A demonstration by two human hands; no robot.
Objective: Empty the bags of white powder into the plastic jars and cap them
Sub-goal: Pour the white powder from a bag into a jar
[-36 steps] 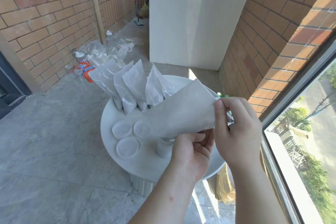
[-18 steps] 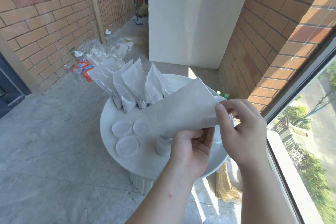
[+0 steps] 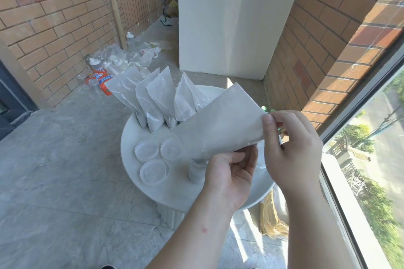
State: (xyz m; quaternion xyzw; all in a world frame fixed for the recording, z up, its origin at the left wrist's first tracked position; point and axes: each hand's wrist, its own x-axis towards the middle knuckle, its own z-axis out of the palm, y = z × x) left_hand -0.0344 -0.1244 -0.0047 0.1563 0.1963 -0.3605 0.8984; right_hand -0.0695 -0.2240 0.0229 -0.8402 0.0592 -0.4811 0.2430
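white bag (image 3: 218,124), same tilt over jar (image 3: 196,172)

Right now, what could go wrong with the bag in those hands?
1. The bag hangs tilted over a small jar; powder could miss it and land on the table.
2. Neither hand steadies the jar: the left hand and right hand both hold the bag, so a nudge might tip it.

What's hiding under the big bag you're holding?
A small plastic jar stands on the white table, under the low end of the bag. The bag and the left hand cover its mouth, so whether powder is pouring cannot be seen.
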